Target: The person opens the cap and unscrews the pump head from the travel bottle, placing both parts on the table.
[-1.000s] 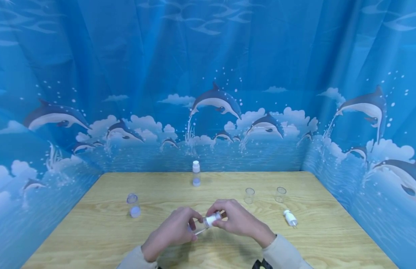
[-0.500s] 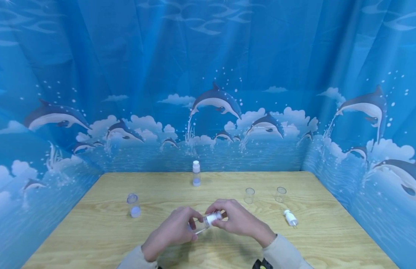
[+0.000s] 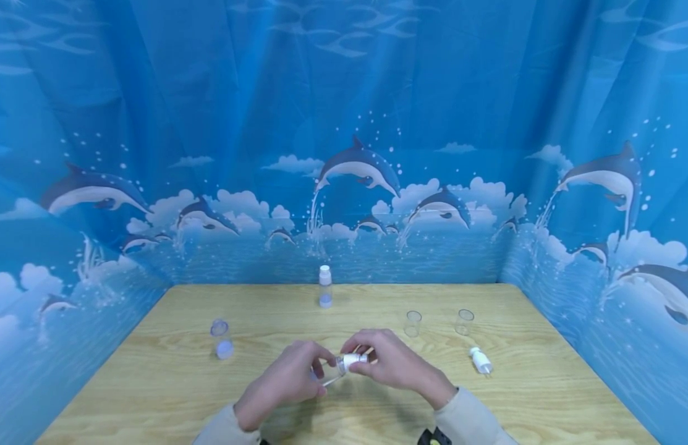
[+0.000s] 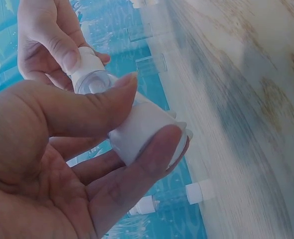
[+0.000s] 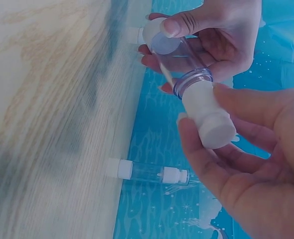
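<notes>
Low over the middle of the table, my two hands hold a small pump bottle with a clear body [image 5: 187, 56] and a white base [image 4: 139, 127]. My left hand [image 3: 293, 374] grips the bottle near its base, thumb on one side and fingers on the other. At the other end, my right hand [image 3: 390, 363] pinches the white pump top [image 5: 207, 112] between thumb and fingers. This top meets the clear rim [image 5: 194, 82] of the body, and the bottle lies tilted. Whether the thread is engaged cannot be seen.
A similar bottle [image 3: 325, 290] with a white top stands at the table's back. To the left is a clear bottle body [image 3: 223, 347] without a pump. Two clear caps [image 3: 413, 324] stand at the right, near a white pump top [image 3: 480, 361] lying on its side.
The white pump top has tipped to lie slightly more level, and my right fingers have shifted a little around it. My left hand stays almost in place on the bottle.
</notes>
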A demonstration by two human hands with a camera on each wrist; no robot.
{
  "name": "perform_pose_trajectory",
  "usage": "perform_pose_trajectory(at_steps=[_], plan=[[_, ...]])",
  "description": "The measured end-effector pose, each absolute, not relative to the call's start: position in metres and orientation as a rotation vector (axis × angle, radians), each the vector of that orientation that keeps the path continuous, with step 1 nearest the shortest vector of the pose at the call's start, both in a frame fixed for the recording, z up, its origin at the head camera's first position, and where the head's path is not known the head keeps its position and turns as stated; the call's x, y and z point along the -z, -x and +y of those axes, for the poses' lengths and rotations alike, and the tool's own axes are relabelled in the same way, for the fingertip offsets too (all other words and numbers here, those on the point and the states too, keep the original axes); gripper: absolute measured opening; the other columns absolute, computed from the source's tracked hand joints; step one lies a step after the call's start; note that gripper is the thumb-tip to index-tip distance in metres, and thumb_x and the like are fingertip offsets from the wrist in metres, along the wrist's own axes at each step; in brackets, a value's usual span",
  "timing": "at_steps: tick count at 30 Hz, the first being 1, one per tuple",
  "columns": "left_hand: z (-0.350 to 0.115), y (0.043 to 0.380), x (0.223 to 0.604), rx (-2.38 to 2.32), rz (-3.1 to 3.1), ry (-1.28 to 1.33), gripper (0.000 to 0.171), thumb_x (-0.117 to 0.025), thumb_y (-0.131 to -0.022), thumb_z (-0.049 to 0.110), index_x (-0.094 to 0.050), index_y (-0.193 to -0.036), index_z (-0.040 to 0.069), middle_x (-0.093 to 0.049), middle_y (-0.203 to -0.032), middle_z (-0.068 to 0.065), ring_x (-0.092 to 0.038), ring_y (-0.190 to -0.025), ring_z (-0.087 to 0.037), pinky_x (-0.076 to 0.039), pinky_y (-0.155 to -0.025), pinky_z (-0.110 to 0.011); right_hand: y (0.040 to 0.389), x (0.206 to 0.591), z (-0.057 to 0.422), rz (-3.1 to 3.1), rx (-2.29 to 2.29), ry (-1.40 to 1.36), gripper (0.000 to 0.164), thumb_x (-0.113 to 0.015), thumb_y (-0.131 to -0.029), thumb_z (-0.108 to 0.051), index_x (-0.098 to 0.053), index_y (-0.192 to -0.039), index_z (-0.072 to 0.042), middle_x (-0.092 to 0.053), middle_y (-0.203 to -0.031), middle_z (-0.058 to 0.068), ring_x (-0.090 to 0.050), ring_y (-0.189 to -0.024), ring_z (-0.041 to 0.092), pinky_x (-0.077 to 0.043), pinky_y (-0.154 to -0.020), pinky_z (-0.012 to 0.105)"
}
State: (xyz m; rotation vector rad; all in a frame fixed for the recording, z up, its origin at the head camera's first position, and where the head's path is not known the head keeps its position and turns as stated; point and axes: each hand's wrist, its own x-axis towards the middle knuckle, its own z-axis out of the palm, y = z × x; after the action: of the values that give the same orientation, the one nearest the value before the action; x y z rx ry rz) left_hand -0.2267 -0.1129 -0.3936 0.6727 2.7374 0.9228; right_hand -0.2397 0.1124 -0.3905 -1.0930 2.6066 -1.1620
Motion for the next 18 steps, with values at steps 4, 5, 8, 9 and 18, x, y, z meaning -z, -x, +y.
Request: perform_pose_trajectory(at_steps=[4, 5, 8, 9, 18], plan=[[-0.1127, 0.2276, 0.3934, -0.920, 2.735, -0.658, 0.042, -0.087, -0.070, -0.001, -0.077, -0.109, 0.010, -0.076, -0.087, -0.004, -0.068, -0.078, -0.015, -0.058, -0.069, -0.032, 0.2396, 0.3899, 0.1125, 2.620, 1.154, 1.087, 0.024, -0.077, -0.090, -0.010, -0.073, -0.113, -0.007, -0.075, -0.107, 0.005, -0.069, -0.093, 0.007, -0.057, -0.082, 0.015], [-0.1124, 0.2279, 0.3931, -0.919, 2.733, -0.649, 0.042, -0.087, -0.070, -0.001, -0.077, -0.109, 0.010, -0.076, -0.087, -0.004, -0.068, -0.079, -0.016, -0.058, -0.070, -0.033, 0.2396, 0.3899, 0.1125, 2.623, 1.152, 1.088, 0.024, -0.077, -0.089, -0.010, -0.073, -0.113, -0.007, -0.075, -0.106, 0.004, -0.069, -0.093, 0.007, -0.057, -0.082, 0.016], [-0.1118, 0.2285, 0.3926, -0.917, 2.729, -0.628, 0.042, -0.087, -0.070, -0.001, -0.077, -0.110, 0.011, -0.076, -0.088, -0.004, -0.068, -0.080, -0.017, -0.058, -0.072, -0.036, 0.2397, 0.3899, 0.1125, 2.634, 1.146, 1.095, 0.025, -0.079, -0.088, -0.009, -0.073, -0.112, -0.008, -0.075, -0.104, 0.002, -0.068, -0.092, 0.005, -0.058, -0.082, 0.017], [-0.1117, 0.2284, 0.3925, -0.916, 2.730, -0.625, 0.042, -0.087, -0.070, -0.001, -0.077, -0.110, 0.011, -0.076, -0.088, -0.003, -0.068, -0.080, -0.017, -0.058, -0.072, -0.036, 0.2397, 0.3899, 0.1125, 2.637, 1.144, 1.098, 0.025, -0.079, -0.088, -0.009, -0.073, -0.112, -0.008, -0.075, -0.103, 0.002, -0.068, -0.092, 0.005, -0.058, -0.082, 0.017], [-0.1137, 0.2269, 0.3936, -0.925, 2.746, -0.637, 0.044, -0.086, -0.070, -0.001, -0.077, -0.111, 0.010, -0.076, -0.089, -0.005, -0.067, -0.080, -0.016, -0.059, -0.072, -0.036, 0.2388, 0.3872, 0.1142, 2.658, 1.113, 1.081, 0.026, -0.078, -0.087, -0.007, -0.074, -0.112, -0.009, -0.075, -0.102, 0.000, -0.065, -0.090, 0.001, -0.057, -0.082, 0.017]])
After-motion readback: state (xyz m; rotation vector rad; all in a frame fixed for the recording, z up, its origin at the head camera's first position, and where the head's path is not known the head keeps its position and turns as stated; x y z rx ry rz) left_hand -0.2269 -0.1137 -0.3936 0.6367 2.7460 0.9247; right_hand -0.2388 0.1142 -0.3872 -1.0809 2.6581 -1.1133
